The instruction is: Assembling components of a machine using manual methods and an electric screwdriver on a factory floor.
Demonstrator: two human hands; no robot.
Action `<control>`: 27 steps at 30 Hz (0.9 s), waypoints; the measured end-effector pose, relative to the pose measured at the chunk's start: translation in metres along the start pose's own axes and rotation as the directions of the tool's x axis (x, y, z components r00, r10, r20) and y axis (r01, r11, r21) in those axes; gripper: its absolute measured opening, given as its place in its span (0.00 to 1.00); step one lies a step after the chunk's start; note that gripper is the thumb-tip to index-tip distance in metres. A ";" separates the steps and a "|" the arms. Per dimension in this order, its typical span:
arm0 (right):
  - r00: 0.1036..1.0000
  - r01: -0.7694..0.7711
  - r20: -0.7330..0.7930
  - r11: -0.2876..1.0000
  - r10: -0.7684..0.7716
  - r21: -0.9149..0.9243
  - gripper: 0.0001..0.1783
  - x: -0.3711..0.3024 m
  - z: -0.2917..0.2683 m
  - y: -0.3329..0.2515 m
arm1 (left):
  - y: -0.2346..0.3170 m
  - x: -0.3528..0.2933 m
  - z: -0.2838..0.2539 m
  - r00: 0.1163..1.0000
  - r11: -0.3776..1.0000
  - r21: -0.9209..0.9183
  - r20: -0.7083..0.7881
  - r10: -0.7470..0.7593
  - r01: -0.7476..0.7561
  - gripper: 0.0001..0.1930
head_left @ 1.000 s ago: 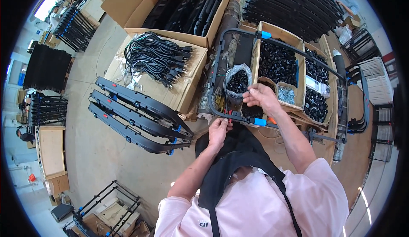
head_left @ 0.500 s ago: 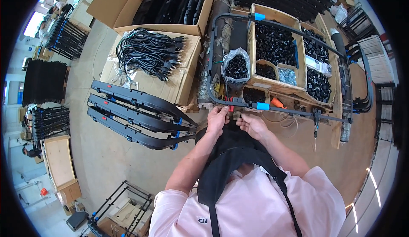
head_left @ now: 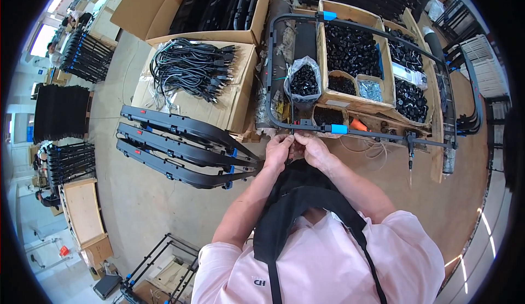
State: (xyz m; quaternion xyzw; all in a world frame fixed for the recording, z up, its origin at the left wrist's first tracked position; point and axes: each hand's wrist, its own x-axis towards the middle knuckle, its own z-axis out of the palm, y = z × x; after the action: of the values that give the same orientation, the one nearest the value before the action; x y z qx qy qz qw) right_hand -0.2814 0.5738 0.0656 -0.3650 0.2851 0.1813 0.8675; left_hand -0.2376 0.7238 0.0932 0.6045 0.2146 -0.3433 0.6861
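Observation:
A black tubular frame point(head_left: 377, 135) with blue sleeves lies across the workbench in front of me. Just below its near rail, close to the left corner, my left hand point(head_left: 278, 151) and my right hand point(head_left: 313, 148) meet, fingers closed and pinched together. What sits between the fingertips is too small and too covered to name. A small dark fitting point(head_left: 306, 122) with a spot of red is on the rail right above them. Behind the rail stands a clear bag point(head_left: 304, 81) of small black parts.
A wooden bin point(head_left: 356, 105) holds black plastic parts and silver screws. To the left, coiled black power cords point(head_left: 191, 69) lie on a carton, below a box point(head_left: 131, 9) of black covers. Three curved black panels point(head_left: 180, 150) jut toward my left arm. A screwdriver-like tool point(head_left: 410, 148) hangs at the right.
My right hand has moved left, from slightly apart to touching my left hand. The red piece that stood out by my left fingers is now mostly out of sight.

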 end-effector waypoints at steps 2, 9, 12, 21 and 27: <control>0.996 -0.006 -0.087 0.991 -0.006 -0.134 0.14 -0.001 -0.003 0.000 | -0.003 -0.003 -0.001 0.999 0.992 0.121 0.019 0.034 -0.036 0.14; 0.973 0.159 0.036 0.550 -0.228 -0.820 0.22 -0.024 0.011 -0.027 | -0.023 0.000 -0.012 0.991 0.955 0.266 0.029 0.131 -0.134 0.13; 0.921 0.273 0.259 0.009 -0.290 -0.962 0.18 -0.039 0.037 -0.057 | -0.035 0.001 -0.019 0.947 0.891 0.329 0.033 0.319 -0.312 0.11; 0.800 0.572 0.522 -0.636 0.295 -0.517 0.13 -0.008 0.105 -0.091 | -0.041 -0.009 -0.025 0.887 0.863 0.212 0.039 0.461 -0.458 0.15; 0.670 0.682 0.617 -0.672 0.413 -0.290 0.13 0.004 0.110 -0.096 | -0.040 -0.011 -0.031 0.840 0.820 0.189 0.055 0.541 -0.540 0.16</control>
State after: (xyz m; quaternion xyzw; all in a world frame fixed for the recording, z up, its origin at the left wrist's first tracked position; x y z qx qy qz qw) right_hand -0.1881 0.5914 0.1764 -0.8721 -0.4512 0.1852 0.0400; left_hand -0.2702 0.7551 0.0680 0.7054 -0.0001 -0.1541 0.6919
